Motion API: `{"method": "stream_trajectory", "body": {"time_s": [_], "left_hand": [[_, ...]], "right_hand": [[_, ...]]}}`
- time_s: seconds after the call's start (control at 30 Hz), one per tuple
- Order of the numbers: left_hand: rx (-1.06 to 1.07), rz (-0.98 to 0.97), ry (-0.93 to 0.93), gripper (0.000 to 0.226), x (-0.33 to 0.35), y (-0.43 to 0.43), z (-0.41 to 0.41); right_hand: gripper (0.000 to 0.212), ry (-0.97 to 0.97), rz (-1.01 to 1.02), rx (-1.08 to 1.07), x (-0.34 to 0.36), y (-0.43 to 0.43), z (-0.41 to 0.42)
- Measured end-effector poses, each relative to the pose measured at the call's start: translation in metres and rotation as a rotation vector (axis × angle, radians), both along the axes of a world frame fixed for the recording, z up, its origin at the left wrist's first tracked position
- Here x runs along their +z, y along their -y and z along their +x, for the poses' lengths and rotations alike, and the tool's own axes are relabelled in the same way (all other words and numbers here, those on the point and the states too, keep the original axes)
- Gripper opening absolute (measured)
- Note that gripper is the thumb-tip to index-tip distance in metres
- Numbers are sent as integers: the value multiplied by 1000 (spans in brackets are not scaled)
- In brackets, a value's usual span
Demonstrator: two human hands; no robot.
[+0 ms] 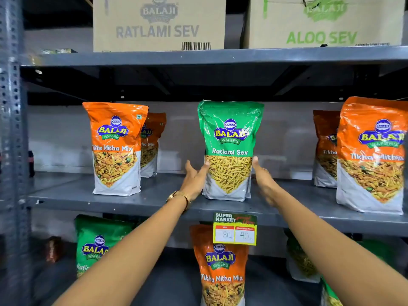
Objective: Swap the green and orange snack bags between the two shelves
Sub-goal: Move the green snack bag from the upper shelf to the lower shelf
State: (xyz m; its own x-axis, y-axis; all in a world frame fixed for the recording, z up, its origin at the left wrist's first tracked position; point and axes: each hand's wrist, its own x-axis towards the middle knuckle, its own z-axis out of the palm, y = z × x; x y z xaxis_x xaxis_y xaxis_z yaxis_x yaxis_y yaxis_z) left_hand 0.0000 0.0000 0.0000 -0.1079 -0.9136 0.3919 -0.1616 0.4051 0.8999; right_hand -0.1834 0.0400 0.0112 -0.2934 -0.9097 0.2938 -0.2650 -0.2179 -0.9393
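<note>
Head view puts me right behind the person's outstretched arms, facing a grey metal rack. On the upper shelf (88, 198) a green Ratlami Sev bag (229, 149) stands upright near the front edge, between orange Tikha Mitha Mix bags: one pair to the left (116, 149) and another pair at the far right (373, 155).

The left hand (194, 180), a gold watch (176, 195) on its wrist, is spread flat with fingers against the bag's lower left side. The right hand (265, 180) is likewise spread, palm inward, its thumb touching the lower right edge. Neither is curled round the bag; I'd judge they bracket it low down to keep the soft pouch standing, though whether they are settling it or about to lift it I cannot tell.

On the lower shelf (176, 283) an orange bag (220, 268) stands in the middle, under a yellow price tag (235, 229), with green bags to the left (97, 244) and right (302, 259), partly hidden by the arms. So the middle pair looks swapped, and the outer bags still seem to need exchanging. Two cardboard cartons (159, 23) sit on top.
</note>
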Motion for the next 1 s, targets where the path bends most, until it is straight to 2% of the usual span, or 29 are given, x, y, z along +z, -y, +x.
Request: {"method": "stream_trajectory", "body": {"time_s": [0.1, 0.23, 0.33, 0.43, 0.5, 0.57, 0.67, 0.77, 1.0], "left_hand": [[-41, 37, 17, 82, -9, 2, 0], [-91, -14, 40, 92, -19, 9, 2], [-123, -57, 82, 73, -24, 18, 3], [-100, -112, 92, 57, -26, 16, 3], [-80, -129, 68, 50, -25, 14, 5], [-79, -131, 46, 46, -23, 7, 7], [-82, -143, -3, 39, -21, -12, 7], [-80, -175, -7, 41, -21, -40, 2], [-132, -332, 7, 64, -26, -122, -26]], "right_hand": [[51, 171, -12, 112, -12, 6, 5], [50, 252, -93, 101, -18, 14, 6], [59, 86, -162, 91, -25, 8, 8], [44, -35, -241, 66, -31, 5, 11], [41, -70, -261, 33, -31, 1, 12], [48, -83, -259, 21, -29, -5, 13], [70, -53, -263, 28, -33, -17, 9], [71, -33, -317, 4, -37, -42, 4], [38, 24, -501, -52, -47, -142, -19]]}}
